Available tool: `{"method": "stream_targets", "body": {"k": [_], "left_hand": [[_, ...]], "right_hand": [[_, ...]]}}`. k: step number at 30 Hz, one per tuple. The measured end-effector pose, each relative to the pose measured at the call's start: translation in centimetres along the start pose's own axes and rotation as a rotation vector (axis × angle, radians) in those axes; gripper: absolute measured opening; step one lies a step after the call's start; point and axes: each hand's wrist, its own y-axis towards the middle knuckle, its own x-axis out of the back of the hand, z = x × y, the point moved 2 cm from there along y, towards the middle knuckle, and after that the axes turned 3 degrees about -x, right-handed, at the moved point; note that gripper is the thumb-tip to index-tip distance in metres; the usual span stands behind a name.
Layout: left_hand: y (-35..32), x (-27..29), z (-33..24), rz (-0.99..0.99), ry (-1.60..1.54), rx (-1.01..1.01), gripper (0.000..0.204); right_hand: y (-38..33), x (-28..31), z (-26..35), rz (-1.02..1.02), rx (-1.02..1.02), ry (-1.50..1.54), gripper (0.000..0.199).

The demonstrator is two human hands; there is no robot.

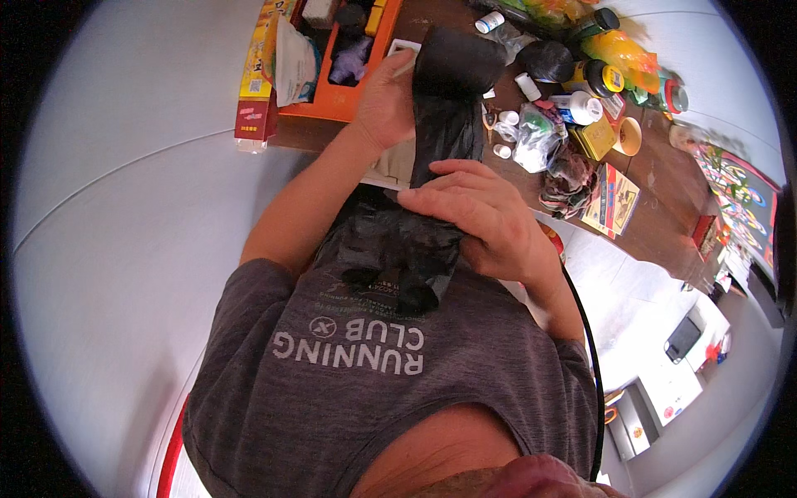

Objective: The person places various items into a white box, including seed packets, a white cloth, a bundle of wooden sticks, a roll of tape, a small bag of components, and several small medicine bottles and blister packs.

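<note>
A thick roll of black plastic bags (459, 62) is held up over the edge of the brown table. My left hand (388, 100) is closed on its left side, the fingers mostly hidden behind the roll. From the roll a flat strip runs down toward my body. My right hand (490, 212) lies across that strip with its thumb and fingers closed on the plastic. Below it, the loose end of the black bag (386, 249) hangs crumpled against my grey shirt.
An orange box (324, 108) with compartments and a yellow and red carton (256, 91) are at the far left. Bottles, jars, a clear plastic bag (538, 141), a gold tin (594, 141) and a small picture box (612, 199) crowd the brown table (664, 224) at right.
</note>
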Motion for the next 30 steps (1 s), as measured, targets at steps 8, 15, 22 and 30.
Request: {"method": "stream_targets", "body": {"k": [8, 15, 22, 30], "left_hand": [[6.5, 9.0, 2.0, 0.045, 0.777, -0.182, 0.040], [5.2, 3.9, 2.9, -0.308, 0.507, -0.015, 0.026], [3.6, 3.2, 1.4, -0.361, 0.755, 0.012, 0.030], [2.6, 3.0, 1.5, -0.309, 0.921, 0.029, 0.027]], "right_hand": [[0.9, -0.2, -6.6, -0.003, -0.419, 0.071, 0.056], [-1.6, 4.3, -13.6, -0.453, -0.556, 0.791, 0.031], [1.4, 10.0, -23.9, -0.387, -0.623, -0.903, 0.057], [4.6, 7.8, -30.3, -0.092, -0.869, -0.946, 0.088]]}}
